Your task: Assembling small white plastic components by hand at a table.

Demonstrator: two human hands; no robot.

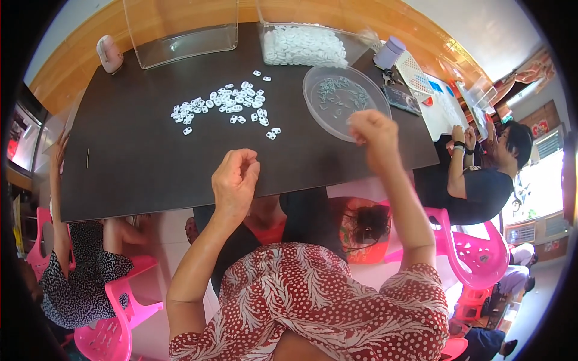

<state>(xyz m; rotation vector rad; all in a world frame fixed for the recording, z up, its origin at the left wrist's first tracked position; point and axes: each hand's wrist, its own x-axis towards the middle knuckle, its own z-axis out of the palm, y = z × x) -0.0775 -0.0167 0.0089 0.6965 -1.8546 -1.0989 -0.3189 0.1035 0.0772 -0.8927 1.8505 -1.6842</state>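
Observation:
My left hand [235, 182] is just above the near side of the dark table [132, 156], thumb and fingers closed together; whatever they hold is hidden. Over the near right rim of a round clear plastic tray [313, 114], my right hand [376, 133] has its fingers pinched, and what is between them is too small to make out. Small greyish screw-like pieces [340, 90] lie scattered in that tray. Beyond my left hand, small white plastic pieces with two holes [232, 99] are spread in a loose group on the table.
A clear bin [265, 63] of many white pieces [304, 45] stands at the back, beside another clear bin [180, 60]. A phone [402, 100], keys [388, 76] and a lilac cup [390, 53] lie at the right. People sit at both sides, one in black [481, 189].

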